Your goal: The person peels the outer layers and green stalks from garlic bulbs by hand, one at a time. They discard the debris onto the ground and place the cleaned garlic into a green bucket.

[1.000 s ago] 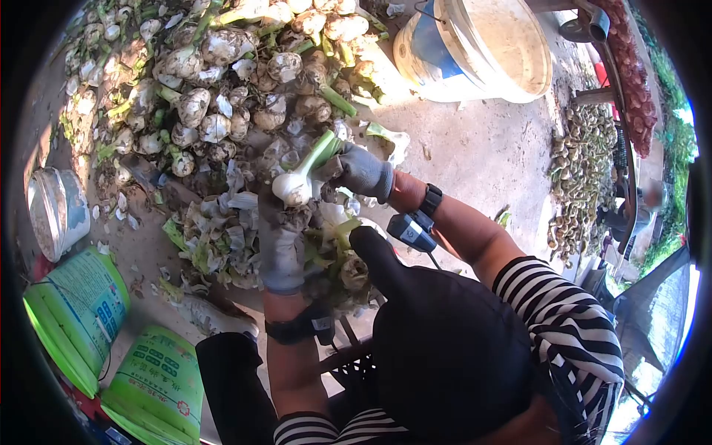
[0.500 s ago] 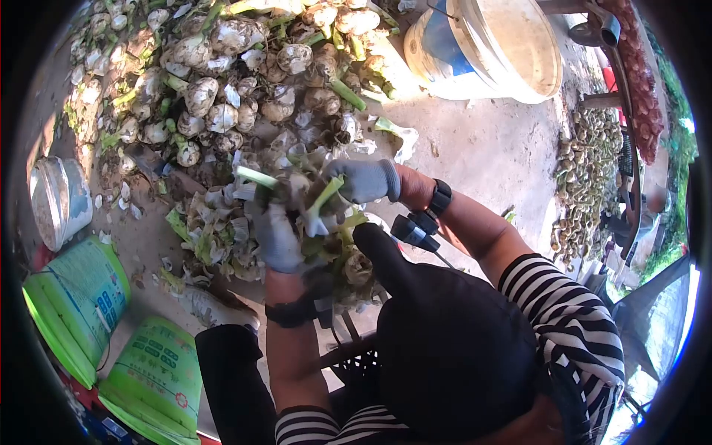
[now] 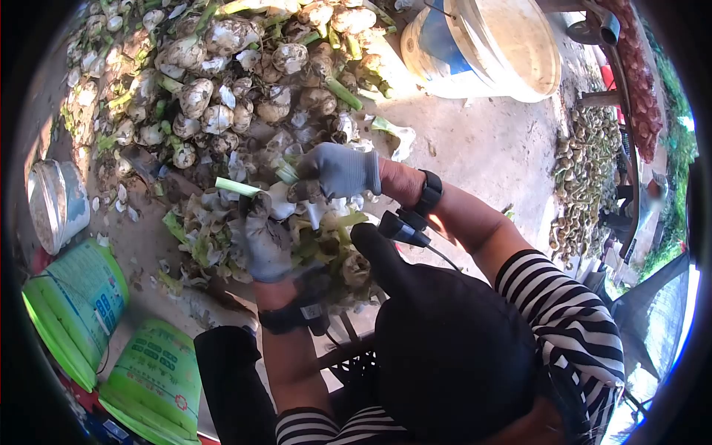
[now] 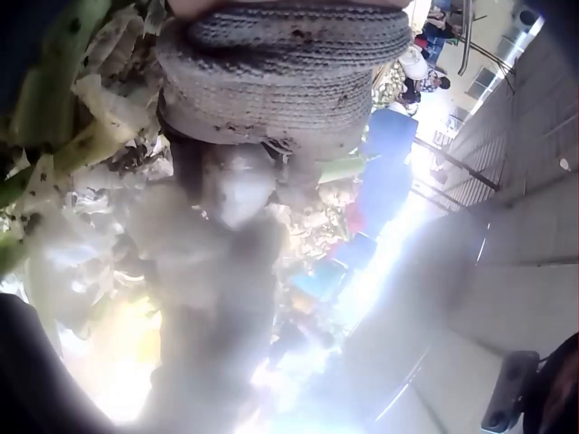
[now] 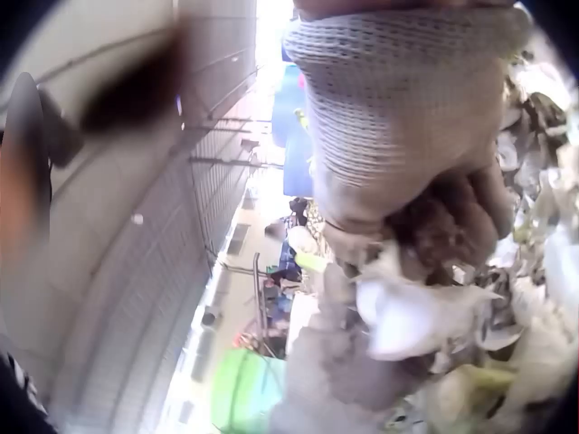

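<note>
My left hand point(image 3: 265, 241), in a dirt-stained grey knit glove, grips a white garlic bulb point(image 3: 280, 202) whose cut green stem point(image 3: 237, 186) sticks out to the left. In the left wrist view part of the pale bulb point(image 4: 240, 185) shows below the glove cuff; haze blurs the fingers. Close beside the bulb, my gloved right hand point(image 3: 334, 170) has its fingers curled and pinches a strip of white garlic skin point(image 3: 315, 213) that hangs down. The right wrist view shows that skin point(image 5: 407, 312) under the dirty curled fingers point(image 5: 488, 212).
Unpeeled garlic point(image 3: 196, 96) lies heaped beyond the hands. Peeled leaves and skins point(image 3: 215, 230) pile up below them. A large white bucket point(image 3: 445, 59) stands at the back right, a smaller bucket point(image 3: 63, 204) at left, green buckets point(image 3: 152, 378) at the lower left.
The garlic's stem has swung from pointing up right to pointing left. A strip of skin has come away in the right hand, which has shifted slightly left and up since half a second ago.
</note>
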Action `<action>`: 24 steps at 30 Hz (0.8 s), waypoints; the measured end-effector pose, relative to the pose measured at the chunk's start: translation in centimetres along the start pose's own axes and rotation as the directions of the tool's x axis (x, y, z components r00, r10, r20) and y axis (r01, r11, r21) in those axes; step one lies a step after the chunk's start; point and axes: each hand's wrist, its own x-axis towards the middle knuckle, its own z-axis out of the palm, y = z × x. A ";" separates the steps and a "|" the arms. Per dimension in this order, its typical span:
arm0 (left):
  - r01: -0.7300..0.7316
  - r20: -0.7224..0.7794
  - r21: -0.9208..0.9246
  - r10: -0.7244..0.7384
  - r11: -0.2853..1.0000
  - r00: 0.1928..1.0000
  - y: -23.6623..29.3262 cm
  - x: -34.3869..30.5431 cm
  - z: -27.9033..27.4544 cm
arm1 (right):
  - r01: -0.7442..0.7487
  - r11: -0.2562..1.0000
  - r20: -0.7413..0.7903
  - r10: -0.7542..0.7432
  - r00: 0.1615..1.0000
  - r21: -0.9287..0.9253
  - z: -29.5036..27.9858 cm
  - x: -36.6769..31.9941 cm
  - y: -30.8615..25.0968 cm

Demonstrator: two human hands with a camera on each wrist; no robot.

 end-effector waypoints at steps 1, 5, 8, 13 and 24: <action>-0.002 -0.001 0.003 0.002 1.000 1.000 -0.1 0.0 -0.5 | 0.003 1.000 0.000 -0.003 1.000 0.003 -0.2 -0.4 0.0; 0.067 0.165 -0.278 -0.021 0.958 0.986 0.5 0.1 -2.6 | 0.014 0.628 -0.043 0.031 0.999 0.778 -2.4 -3.5 -1.1; 0.047 -0.066 -0.213 -0.063 0.976 0.996 0.9 -0.2 -1.2 | -0.071 0.862 0.035 0.062 0.997 0.502 -2.4 -2.8 0.4; -0.257 -0.093 0.325 0.302 0.910 0.949 -0.3 -0.3 0.5 | -0.063 0.954 -0.021 0.059 0.998 -0.293 0.9 -0.3 -0.7; -0.065 0.043 -0.427 0.092 0.902 0.995 0.2 1.6 -4.0 | -0.037 0.711 -0.018 0.070 0.997 0.702 -2.1 -4.0 -1.0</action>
